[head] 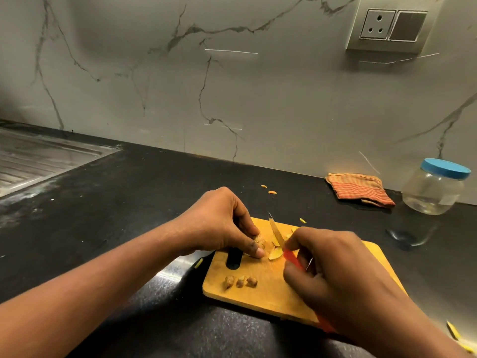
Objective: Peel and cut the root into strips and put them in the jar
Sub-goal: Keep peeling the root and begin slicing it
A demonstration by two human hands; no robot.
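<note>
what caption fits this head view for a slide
Left hand steadies a root piece on the cutting board while the right hand holds a red-handled knife beside it.

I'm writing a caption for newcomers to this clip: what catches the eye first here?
The two hands at the centre: the left hand pinches a root piece on the yellow cutting board, while the right hand holds a red-handled knife with its blade just beside that piece. Next comes the clear jar, blue lid on, at far right next to a folded orange cloth.
</note>
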